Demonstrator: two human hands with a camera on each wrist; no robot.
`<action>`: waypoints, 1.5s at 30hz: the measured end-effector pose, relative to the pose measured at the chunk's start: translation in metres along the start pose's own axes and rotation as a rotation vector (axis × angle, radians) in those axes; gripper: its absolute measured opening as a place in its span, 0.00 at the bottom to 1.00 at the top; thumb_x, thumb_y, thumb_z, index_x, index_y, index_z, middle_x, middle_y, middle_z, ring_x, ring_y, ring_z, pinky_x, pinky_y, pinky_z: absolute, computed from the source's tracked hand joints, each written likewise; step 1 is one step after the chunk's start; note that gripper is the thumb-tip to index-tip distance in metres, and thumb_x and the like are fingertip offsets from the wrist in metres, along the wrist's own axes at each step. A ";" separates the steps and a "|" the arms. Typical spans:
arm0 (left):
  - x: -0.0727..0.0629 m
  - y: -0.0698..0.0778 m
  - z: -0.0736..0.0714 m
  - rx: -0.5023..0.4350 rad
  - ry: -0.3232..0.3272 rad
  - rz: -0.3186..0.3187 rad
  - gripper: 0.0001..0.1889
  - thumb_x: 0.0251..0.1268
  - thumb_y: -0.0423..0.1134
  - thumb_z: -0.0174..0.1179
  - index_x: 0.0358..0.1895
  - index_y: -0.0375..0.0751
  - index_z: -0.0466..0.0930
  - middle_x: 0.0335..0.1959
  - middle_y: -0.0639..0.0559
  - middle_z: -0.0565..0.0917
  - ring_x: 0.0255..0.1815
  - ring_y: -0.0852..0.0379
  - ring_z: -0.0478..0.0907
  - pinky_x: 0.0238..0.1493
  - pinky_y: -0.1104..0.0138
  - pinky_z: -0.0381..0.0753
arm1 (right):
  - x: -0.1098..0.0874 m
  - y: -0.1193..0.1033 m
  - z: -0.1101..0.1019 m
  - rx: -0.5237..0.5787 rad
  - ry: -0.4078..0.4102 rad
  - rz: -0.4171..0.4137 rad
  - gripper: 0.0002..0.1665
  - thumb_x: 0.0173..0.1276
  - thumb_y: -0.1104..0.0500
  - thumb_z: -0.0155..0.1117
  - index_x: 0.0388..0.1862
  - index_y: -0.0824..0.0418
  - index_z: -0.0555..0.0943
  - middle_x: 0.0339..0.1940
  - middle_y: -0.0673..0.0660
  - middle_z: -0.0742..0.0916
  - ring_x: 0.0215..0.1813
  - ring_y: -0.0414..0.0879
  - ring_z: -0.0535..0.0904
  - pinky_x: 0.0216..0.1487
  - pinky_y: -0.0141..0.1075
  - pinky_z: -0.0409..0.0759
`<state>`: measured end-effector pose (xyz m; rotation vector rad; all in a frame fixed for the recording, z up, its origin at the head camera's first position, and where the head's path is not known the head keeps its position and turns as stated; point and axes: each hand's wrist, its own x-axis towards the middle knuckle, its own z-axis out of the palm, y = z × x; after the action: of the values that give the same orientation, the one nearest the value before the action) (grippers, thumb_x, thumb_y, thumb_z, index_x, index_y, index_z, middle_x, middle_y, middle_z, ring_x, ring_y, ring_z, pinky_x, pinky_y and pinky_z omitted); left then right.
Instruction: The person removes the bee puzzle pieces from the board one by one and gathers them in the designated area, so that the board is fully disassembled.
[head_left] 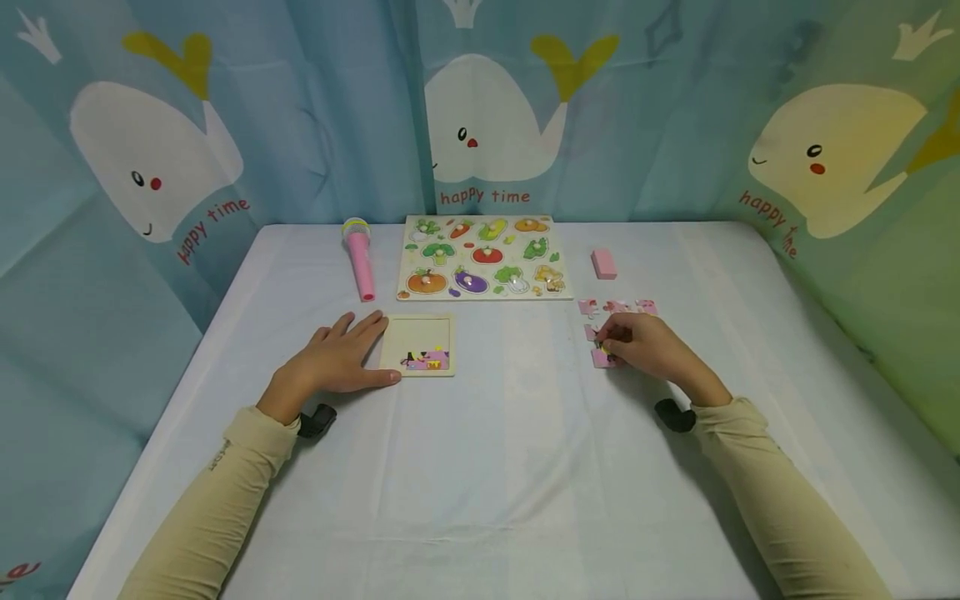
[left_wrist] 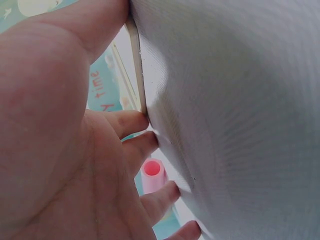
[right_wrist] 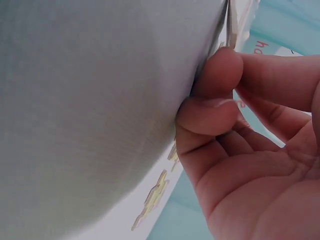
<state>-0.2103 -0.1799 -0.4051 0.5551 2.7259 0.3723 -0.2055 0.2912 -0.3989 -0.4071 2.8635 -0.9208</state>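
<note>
In the head view, a square wooden puzzle tray [head_left: 417, 337] has a few joined pink puzzle pieces [head_left: 435, 360] in its lower right corner. My left hand [head_left: 341, 358] is spread at the tray's left side, thumb by the bottom edge and a fingertip at the upper left corner. Over a group of loose puzzle pieces [head_left: 646, 307] on the right, my right hand [head_left: 643, 343] has its thumb and fingers pinched around a small puzzle piece [head_left: 605, 349], mostly hidden by the fingertips. The right wrist view shows those fingertips [right_wrist: 217, 72] low against the white cloth.
Behind the tray lies a vegetable peg puzzle board [head_left: 483, 287]. A pink toy microphone [head_left: 361, 262] is to its left, and a pink block [head_left: 603, 264] to its right. A whale-print curtain [head_left: 337, 108] encloses the cloth-covered table [head_left: 487, 475].
</note>
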 end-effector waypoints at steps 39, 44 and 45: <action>0.002 0.000 0.002 0.048 -0.001 -0.007 0.54 0.73 0.68 0.61 0.88 0.37 0.49 0.88 0.39 0.50 0.86 0.28 0.43 0.78 0.32 0.48 | 0.042 -0.088 0.044 0.081 -0.053 -0.287 0.03 0.76 0.65 0.67 0.42 0.65 0.86 0.33 0.52 0.85 0.36 0.48 0.78 0.39 0.41 0.76; -0.001 0.001 0.001 0.040 0.006 -0.007 0.54 0.72 0.67 0.62 0.87 0.36 0.50 0.88 0.39 0.50 0.86 0.28 0.43 0.78 0.32 0.49 | 0.049 -0.106 0.057 0.084 -0.066 -0.339 0.02 0.75 0.67 0.67 0.42 0.65 0.86 0.31 0.52 0.83 0.35 0.46 0.76 0.38 0.40 0.74; -0.001 0.001 0.001 0.038 0.007 -0.006 0.54 0.72 0.67 0.62 0.87 0.36 0.50 0.88 0.39 0.50 0.85 0.28 0.43 0.77 0.31 0.49 | 0.051 -0.109 0.060 0.088 -0.070 -0.348 0.02 0.75 0.67 0.67 0.41 0.65 0.86 0.30 0.51 0.82 0.34 0.46 0.75 0.38 0.39 0.73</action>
<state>-0.2088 -0.1796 -0.4052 0.5564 2.7457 0.3225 -0.2190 0.1583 -0.3843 -0.9285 2.7232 -1.0538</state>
